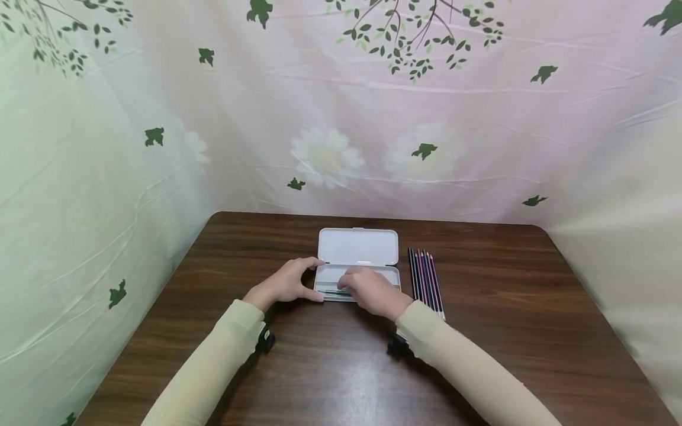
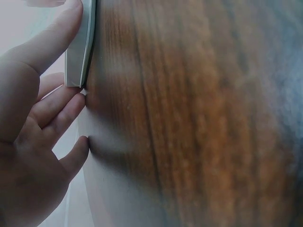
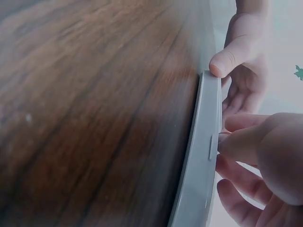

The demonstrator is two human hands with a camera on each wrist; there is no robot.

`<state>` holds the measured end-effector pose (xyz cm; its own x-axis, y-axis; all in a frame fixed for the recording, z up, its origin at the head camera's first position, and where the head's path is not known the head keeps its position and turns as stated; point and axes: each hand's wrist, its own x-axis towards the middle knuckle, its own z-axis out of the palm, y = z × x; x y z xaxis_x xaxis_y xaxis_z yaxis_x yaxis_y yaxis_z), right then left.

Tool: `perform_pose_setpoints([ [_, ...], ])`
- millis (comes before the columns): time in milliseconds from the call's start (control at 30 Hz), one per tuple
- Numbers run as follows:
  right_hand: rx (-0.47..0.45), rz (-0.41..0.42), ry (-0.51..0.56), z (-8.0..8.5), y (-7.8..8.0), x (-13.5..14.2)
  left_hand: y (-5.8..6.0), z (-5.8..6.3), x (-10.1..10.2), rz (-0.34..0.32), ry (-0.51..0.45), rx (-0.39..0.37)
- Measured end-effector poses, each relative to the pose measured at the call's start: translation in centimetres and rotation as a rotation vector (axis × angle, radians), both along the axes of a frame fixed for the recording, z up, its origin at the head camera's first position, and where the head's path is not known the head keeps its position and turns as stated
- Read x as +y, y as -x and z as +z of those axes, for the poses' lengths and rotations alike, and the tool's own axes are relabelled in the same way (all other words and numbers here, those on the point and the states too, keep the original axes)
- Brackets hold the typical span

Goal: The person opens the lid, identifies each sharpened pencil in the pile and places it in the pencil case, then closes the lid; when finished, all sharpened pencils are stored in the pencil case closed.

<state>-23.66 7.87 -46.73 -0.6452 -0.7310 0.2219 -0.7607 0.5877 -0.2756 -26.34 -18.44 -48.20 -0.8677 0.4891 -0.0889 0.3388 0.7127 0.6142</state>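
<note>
A white pencil case lies unfolded on the table, its lid tipped back. My left hand grips the case's left end, thumb at the front corner and forefinger near the hinge. In the left wrist view, that thumb lies along the case's edge, with the other fingers around its end. Over the tray, my right hand reaches in with bent fingers. Its fingertips are down at the slim dark pencils along the tray's front side. I cannot tell whether it pinches one, as the hand covers the spot.
To the right of the case lies a row of several dark-coloured pencils, partly behind the right wrist. The brown wooden table extends to a hanging printed cloth at the back and sides.
</note>
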Motion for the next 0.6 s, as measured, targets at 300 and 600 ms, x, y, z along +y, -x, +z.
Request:
perform_pose_setpoints([
  [300,-0.015,-0.04,0.054,0.3,0.1,1.9,0.0,-0.1,0.0,0.011,0.005,-0.006],
  [600,-0.002,-0.092,0.11,0.3,-0.4,5.6,-0.1,-0.1,0.1,0.016,0.008,-0.008],
])
